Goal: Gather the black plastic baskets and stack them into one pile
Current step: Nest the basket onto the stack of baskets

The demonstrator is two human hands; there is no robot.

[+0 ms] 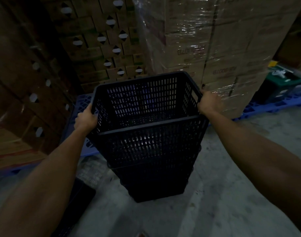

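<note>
A black slotted plastic basket (147, 127) fills the middle of the view, its open top facing me. It sits nested on a pile of more black baskets (154, 182) that stands on the concrete floor. My left hand (85, 118) grips the top basket's left rim. My right hand (209, 102) grips its right rim by the handle slot. Both arms reach forward from the bottom corners. Another dark basket-like shape (77, 202) lies low on the floor at the left, partly hidden by my left arm.
Blue plastic pallets (269, 106) carry tall stacks of cardboard boxes (101, 40) behind and left, and shrink-wrapped boxes (214, 48) at the right. A green object (281, 82) sits at far right. Grey concrete floor (214, 194) spreads in front.
</note>
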